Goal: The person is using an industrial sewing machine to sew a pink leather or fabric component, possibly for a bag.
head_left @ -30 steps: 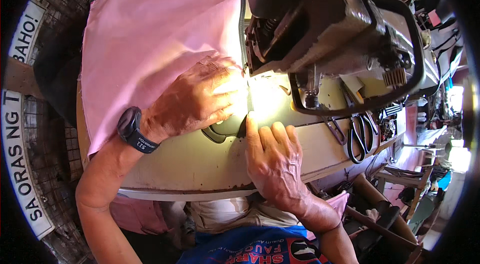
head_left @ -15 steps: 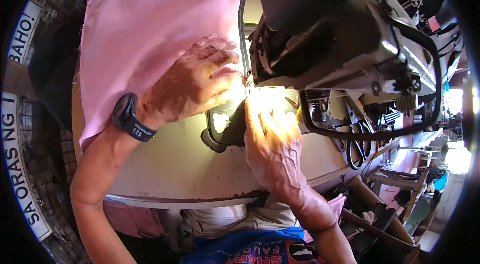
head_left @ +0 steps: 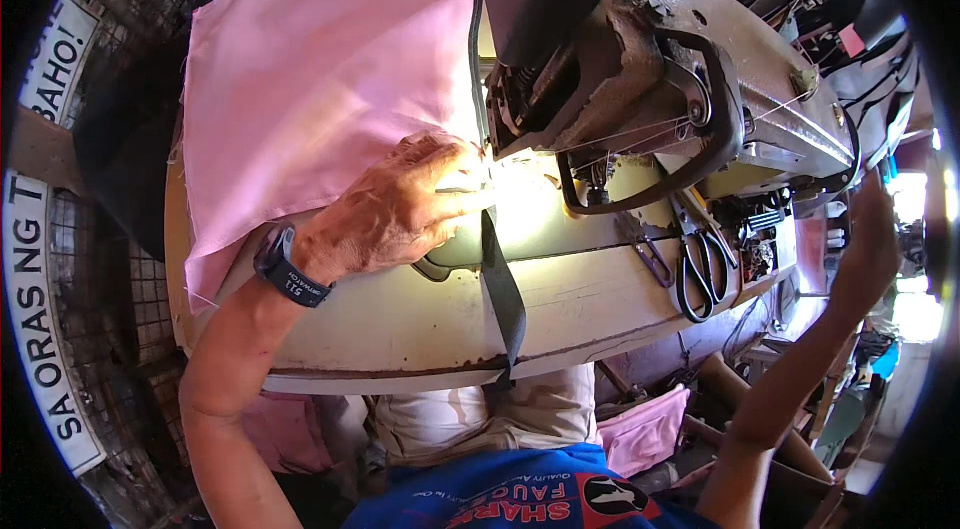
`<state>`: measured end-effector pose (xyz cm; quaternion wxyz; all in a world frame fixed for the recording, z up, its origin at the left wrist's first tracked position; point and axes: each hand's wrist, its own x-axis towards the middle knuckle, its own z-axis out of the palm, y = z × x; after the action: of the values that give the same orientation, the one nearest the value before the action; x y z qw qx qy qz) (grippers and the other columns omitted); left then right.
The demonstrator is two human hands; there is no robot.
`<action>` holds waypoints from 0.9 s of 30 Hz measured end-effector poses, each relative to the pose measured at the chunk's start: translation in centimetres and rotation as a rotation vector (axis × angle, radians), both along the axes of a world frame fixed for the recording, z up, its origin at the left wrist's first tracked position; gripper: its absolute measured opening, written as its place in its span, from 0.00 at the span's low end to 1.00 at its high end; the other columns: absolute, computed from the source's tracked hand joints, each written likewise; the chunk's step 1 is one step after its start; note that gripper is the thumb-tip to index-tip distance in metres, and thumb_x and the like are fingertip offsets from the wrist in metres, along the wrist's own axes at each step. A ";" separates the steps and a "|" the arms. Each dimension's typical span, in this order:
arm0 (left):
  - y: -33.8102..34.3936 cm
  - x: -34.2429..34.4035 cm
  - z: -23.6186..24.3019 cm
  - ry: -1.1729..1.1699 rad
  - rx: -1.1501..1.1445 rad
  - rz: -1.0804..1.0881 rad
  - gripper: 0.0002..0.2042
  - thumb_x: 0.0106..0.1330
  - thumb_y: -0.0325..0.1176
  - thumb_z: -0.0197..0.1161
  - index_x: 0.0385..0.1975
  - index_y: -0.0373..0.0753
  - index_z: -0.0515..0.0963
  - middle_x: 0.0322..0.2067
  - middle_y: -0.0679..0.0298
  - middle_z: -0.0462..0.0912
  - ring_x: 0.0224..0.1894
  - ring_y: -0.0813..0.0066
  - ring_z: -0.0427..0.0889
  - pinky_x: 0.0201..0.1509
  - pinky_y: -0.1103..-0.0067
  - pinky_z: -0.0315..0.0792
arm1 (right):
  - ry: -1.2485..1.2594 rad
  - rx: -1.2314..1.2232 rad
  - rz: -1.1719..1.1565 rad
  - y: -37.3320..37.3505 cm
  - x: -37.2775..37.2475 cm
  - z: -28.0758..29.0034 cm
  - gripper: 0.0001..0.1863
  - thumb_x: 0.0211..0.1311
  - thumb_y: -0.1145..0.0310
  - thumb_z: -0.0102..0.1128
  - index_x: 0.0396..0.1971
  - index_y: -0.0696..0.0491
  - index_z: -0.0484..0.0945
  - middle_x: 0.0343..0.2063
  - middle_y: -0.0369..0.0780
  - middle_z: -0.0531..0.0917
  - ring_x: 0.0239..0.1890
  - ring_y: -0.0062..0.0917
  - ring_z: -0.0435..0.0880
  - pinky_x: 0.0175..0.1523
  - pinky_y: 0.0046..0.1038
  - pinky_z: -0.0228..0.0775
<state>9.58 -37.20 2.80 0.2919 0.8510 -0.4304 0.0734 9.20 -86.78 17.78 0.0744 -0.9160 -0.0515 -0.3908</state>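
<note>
A pink cloth [head_left: 300, 79] with dark binding along its right edge lies left of the sewing machine head [head_left: 630, 69]. My left hand [head_left: 395, 204] has its fingers curled on that bound edge, by the lit presser foot. From there a dark tape [head_left: 498, 299] hangs over the table's front edge. My right hand [head_left: 868, 239] is raised at the far right, beside the machine's wheel end; it is dim and blurred, and I cannot make out whether it holds anything.
Large scissors [head_left: 702, 269] and a smaller metal tool [head_left: 650, 254] lie on the machine table [head_left: 380, 329]. Signboards [head_left: 40, 319] and wire mesh stand at the left. Below right are more pink cloth [head_left: 640, 429], brown rolls [head_left: 780, 429] and clutter.
My right hand has left the tape near the needle and swung up to the far right, uncovering the tape. My left hand stays on the cloth.
</note>
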 end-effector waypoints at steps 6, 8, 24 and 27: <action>1.1 -0.3 0.2 0.055 -0.005 -0.007 0.22 0.54 0.25 0.66 0.52 0.39 0.81 0.50 0.59 0.77 0.59 0.57 0.72 0.66 0.65 0.66 | 0.233 -0.527 -0.099 -9.0 18.0 6.2 0.21 0.77 0.61 0.46 0.58 0.59 0.77 0.56 0.47 0.81 0.59 0.34 0.79 0.63 0.30 0.67; 1.1 -0.1 0.4 0.016 0.005 0.010 0.21 0.55 0.26 0.66 0.52 0.39 0.81 0.50 0.58 0.77 0.59 0.56 0.72 0.66 0.65 0.65 | 0.558 0.034 0.124 -15.9 22.3 5.8 0.21 0.74 0.65 0.50 0.60 0.60 0.75 0.54 0.48 0.81 0.58 0.36 0.79 0.64 0.31 0.66; 1.0 0.0 0.3 0.047 0.049 -0.003 0.21 0.54 0.27 0.65 0.51 0.38 0.80 0.52 0.54 0.76 0.62 0.53 0.71 0.70 0.61 0.63 | -0.167 0.226 -0.054 -16.5 11.2 -9.8 0.18 0.72 0.57 0.50 0.44 0.57 0.79 0.38 0.44 0.82 0.39 0.34 0.80 0.48 0.38 0.71; 1.2 -0.4 0.3 0.072 0.062 0.027 0.21 0.54 0.26 0.65 0.51 0.37 0.80 0.52 0.54 0.76 0.61 0.53 0.71 0.70 0.61 0.63 | 0.233 0.427 -0.007 -20.7 14.3 -0.8 0.18 0.69 0.63 0.47 0.48 0.59 0.79 0.45 0.44 0.84 0.50 0.34 0.81 0.58 0.36 0.69</action>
<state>9.20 -35.97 3.07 0.2795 0.8674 -0.4103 0.0331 23.50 -107.47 16.96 0.2706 -0.9185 0.0446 -0.2849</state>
